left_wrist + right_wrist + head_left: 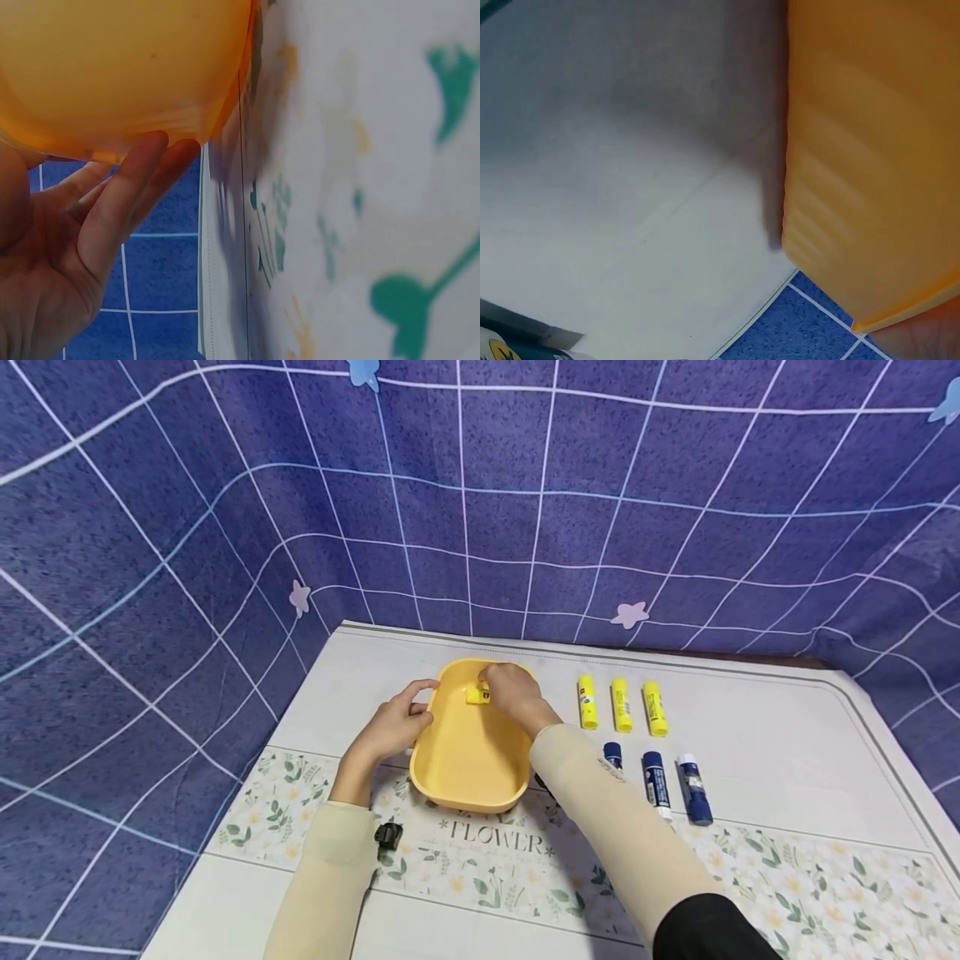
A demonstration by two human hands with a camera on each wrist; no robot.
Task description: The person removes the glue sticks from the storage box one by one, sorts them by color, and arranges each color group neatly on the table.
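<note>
A yellow plastic tray [471,768] lies on the table, its outer wall filling the right of the right wrist view. My left hand [393,724] holds its left rim; in the left wrist view the fingers [124,199] touch the outer wall from below. Reaching over the tray's far right part, my right hand [513,696] grips a yellow glue stick [475,694] near the tray floor. That hand covers part of the stick. In the right wrist view only a sliver of the hand shows, past the rim.
Right of the tray stand in a row three yellow glue sticks [587,702]. Nearer me lie three blue-and-white glue sticks [656,781], one partly behind my right sleeve. A small black object [388,835] is by my left wrist. A blue gridded curtain [525,510] hangs behind the table.
</note>
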